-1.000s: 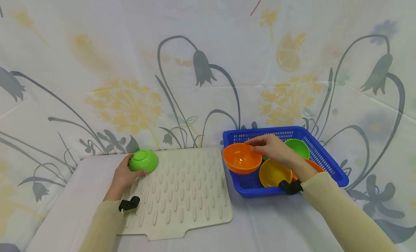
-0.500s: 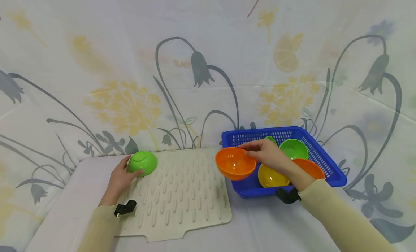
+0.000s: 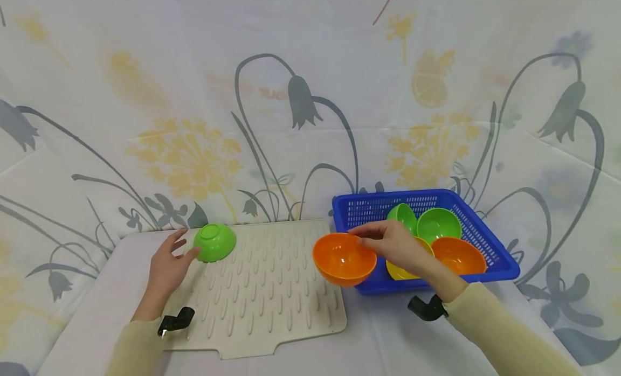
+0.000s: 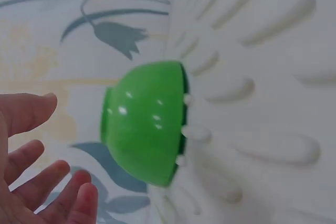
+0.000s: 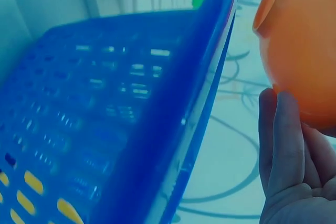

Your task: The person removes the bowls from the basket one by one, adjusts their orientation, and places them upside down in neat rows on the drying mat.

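Note:
A green bowl lies upside down at the far left corner of a cream ridged drying mat. My left hand is beside it with fingers spread; in the left wrist view a gap shows between the fingers and the green bowl. My right hand pinches the rim of an orange bowl, its opening up, over the mat's right edge and the near left corner of a blue basket. In the right wrist view fingers lie against the underside of the orange bowl.
Inside the basket are two green bowls, another orange bowl and a yellow bowl partly hidden by my right hand. A white flowered cloth hangs behind and a white cloth covers the table.
My left hand has let go of the green bowl and drawn back left. My right hand has carried the orange bowl left and nearer, out of the basket.

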Motion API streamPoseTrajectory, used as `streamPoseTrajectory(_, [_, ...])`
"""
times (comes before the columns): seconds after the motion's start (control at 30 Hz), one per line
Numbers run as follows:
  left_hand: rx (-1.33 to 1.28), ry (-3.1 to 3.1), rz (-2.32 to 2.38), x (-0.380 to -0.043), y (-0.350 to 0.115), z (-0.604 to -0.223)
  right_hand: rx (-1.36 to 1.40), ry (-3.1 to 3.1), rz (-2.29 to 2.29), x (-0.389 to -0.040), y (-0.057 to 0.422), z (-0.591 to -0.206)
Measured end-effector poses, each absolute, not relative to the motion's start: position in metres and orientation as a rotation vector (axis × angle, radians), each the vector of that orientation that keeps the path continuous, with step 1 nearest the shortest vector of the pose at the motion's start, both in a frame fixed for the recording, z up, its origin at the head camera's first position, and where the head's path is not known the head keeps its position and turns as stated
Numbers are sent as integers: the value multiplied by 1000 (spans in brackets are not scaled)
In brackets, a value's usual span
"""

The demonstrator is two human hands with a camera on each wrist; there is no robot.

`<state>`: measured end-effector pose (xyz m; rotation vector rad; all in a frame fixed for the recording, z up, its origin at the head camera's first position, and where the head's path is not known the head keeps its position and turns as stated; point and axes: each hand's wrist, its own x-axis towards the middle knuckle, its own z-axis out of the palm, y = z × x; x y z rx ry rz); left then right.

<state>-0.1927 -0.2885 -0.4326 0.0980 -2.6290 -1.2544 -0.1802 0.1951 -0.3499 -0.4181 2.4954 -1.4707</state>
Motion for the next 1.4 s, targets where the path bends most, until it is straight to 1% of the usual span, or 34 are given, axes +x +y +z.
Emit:
streamPoseTrajectory(0.13, [9,-2557,-1259,-185,-278,-421,-436,2502,-1471,-175,191,-348])
streamPoseTrajectory(0.47, [-422,-2449,-1377,-166,-230,-398,-423,2520,-1534,-164,180,-348])
streamPoseTrajectory(0.8, [-709,-2508,-1611,-143,-175,-392,-349,2556,-1631,-157,165,-353])
streamPoseTrajectory(1.1, [-805,-2493,-1692,-126,-138,-393,-294,2579,-1652,-152,151,-358])
streamPoseTrajectory(1.4, [-784,-2484,-1658,-118,-120,-399,-286,2627,-1649,-147,139,-365])
